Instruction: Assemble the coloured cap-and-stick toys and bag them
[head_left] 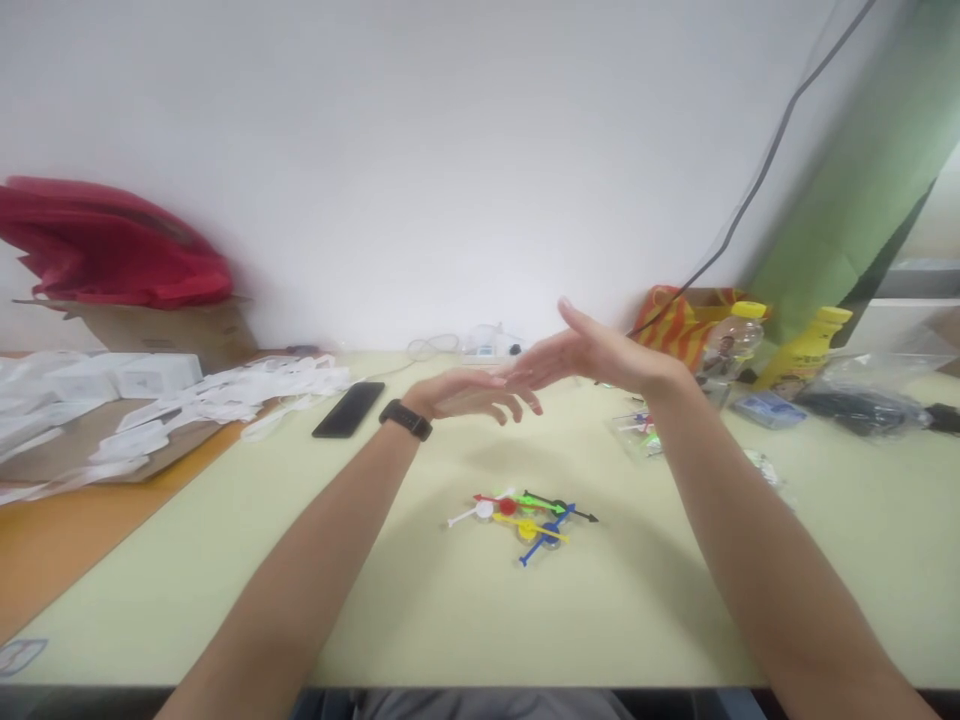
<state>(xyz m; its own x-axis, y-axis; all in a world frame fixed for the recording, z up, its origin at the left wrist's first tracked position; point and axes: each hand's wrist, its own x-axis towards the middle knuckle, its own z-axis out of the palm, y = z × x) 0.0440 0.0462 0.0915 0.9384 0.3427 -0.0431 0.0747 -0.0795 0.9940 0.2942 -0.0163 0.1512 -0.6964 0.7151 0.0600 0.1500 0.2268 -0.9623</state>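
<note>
My left hand [469, 392] and my right hand [581, 352] are raised over the table, fingertips overlapping or touching in the middle. Both have their fingers stretched out, and I see nothing held in either. A dark watch band [406, 419] is on my left wrist. Below the hands, nearer to me, lies a small cluster of plastic arrow spinners with round hubs: a white one [484, 510], a red one [508, 507], a yellow one [528, 530], a blue one [550, 534], plus green and black ones. Their arrows cross over one another.
A black phone [349, 410] lies left of my hands. White strips [157, 430] and boxes cover the left side, before a carton [169, 335] with a red bag [112, 245]. At right are a clear bottle [731, 350], a yellow bottle [806, 350] and plastic bags [862, 400].
</note>
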